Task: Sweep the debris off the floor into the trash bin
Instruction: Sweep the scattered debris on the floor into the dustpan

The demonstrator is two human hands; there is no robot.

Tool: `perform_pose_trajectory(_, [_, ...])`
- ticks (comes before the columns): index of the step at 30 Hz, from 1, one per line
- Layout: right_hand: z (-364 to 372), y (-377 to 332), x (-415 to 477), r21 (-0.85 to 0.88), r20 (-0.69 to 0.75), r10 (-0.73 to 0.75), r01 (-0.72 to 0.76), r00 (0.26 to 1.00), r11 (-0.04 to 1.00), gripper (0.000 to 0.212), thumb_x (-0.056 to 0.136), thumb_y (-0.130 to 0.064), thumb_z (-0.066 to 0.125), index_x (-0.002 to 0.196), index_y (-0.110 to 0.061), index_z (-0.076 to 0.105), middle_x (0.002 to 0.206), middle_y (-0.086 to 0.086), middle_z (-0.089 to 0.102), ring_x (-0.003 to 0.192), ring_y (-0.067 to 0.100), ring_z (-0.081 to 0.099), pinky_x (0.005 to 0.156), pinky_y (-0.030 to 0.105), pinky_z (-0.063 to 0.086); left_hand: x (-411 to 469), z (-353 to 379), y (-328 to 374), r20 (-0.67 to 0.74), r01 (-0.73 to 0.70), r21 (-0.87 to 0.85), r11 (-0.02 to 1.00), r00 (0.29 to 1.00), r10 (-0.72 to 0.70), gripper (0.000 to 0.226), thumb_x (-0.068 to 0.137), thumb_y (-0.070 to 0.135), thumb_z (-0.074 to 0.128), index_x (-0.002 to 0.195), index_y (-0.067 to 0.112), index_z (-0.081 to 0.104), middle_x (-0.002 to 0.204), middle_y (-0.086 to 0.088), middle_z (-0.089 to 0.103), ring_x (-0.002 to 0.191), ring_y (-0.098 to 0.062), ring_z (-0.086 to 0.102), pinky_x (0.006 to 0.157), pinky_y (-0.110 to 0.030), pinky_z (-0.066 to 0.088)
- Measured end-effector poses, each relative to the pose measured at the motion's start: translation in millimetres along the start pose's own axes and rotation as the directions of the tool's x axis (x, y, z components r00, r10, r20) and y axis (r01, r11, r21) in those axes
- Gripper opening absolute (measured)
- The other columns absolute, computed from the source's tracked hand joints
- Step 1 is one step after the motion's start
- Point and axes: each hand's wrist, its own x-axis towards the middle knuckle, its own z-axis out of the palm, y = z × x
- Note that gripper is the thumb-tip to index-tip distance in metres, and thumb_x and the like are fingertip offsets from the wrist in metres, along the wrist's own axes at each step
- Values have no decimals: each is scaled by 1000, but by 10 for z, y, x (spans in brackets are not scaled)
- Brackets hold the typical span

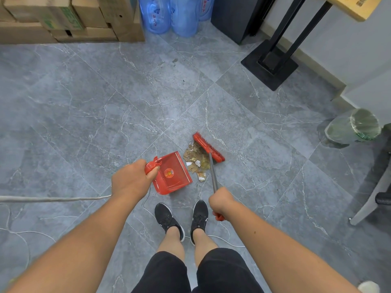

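Observation:
A small pile of brown and white debris (195, 159) lies on the grey tiled floor in front of my feet. My left hand (132, 179) grips the handle of a red dustpan (172, 173), which rests on the floor just left of the pile with its mouth toward it. My right hand (221, 201) holds the grey handle of a red broom (208, 147). The broom's head stands on the floor at the right side of the pile, touching it. The trash bin (353, 129), lined with a clear bag, stands at the far right.
Cardboard boxes (69, 17) and blue water jugs (173, 14) line the far wall. A black stand base (269, 66) sits at the back right. A chair leg (372, 197) reaches in from the right. A cable (53, 199) runs across the floor on the left.

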Motion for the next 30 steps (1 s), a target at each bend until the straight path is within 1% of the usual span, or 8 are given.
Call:
perform_pose_trajectory(4, [133,56,54,27,-6,62,-62,998,998,21,94,8,42,111,2,52,70,15,51,57,26,47,46,27,34,-6,21,-50,-1,2,4,1000,1000,-2,48,93,66,45,71,23,43,70,0,54,68,-28,52,61,-34,41])
perform_pose_trajectory(8, [204,119,-13,-54,28,33,-32,999,998,23,95,4,43,116,1,52,74,18,56,62,30,55,46,29,39,-17,45,-98,13,13,-1,1000,1000,-13,48,93,67,45,72,23,43,71,0,55,69,-28,53,62,-34,44])
perform_pose_trajectory(11, [294,193,5,-134,31,3,2,1000,991,22,95,1,45,115,1,54,84,19,60,71,33,57,52,32,43,-36,66,-127,8,13,-6,1000,1000,-13,48,93,67,44,74,23,45,74,0,60,71,-27,56,64,-35,47])
perform_pose_trajectory(16, [352,295,-116,-259,36,-14,23,999,966,15,97,-3,46,109,-2,55,98,22,67,71,31,68,45,31,46,-85,77,-161,18,21,0,1000,1000,-21,48,93,68,43,76,23,46,73,0,57,70,-27,54,64,-34,46])
perform_pose_trajectory(20, [402,382,-198,-364,55,1,19,998,931,6,98,-1,47,102,-1,50,79,15,66,48,20,61,33,22,39,-136,87,-198,27,10,9,1000,1000,-10,47,93,67,43,75,23,44,69,3,50,70,-26,52,62,-34,44])
perform_pose_trajectory(24, [478,459,-241,-341,79,-25,51,997,939,20,94,3,45,111,2,55,96,25,67,58,35,63,41,31,48,-173,100,-262,28,11,-6,1000,1000,-11,47,93,67,44,76,23,45,66,5,48,69,-26,54,61,-33,43])
perform_pose_trajectory(28, [481,527,-315,-303,86,-75,98,993,948,12,94,0,43,100,-4,51,82,20,56,43,29,54,31,23,37,-204,90,-304,37,25,-5,1000,999,-25,49,92,69,42,74,24,44,70,3,54,71,-26,58,64,-34,49])
perform_pose_trajectory(30, [471,564,-330,-249,87,-97,116,991,962,13,95,-2,40,102,-7,49,83,19,55,43,27,52,31,21,36,-218,90,-324,44,32,-2,999,999,-31,49,91,69,41,73,24,43,69,3,54,71,-26,59,66,-35,51])
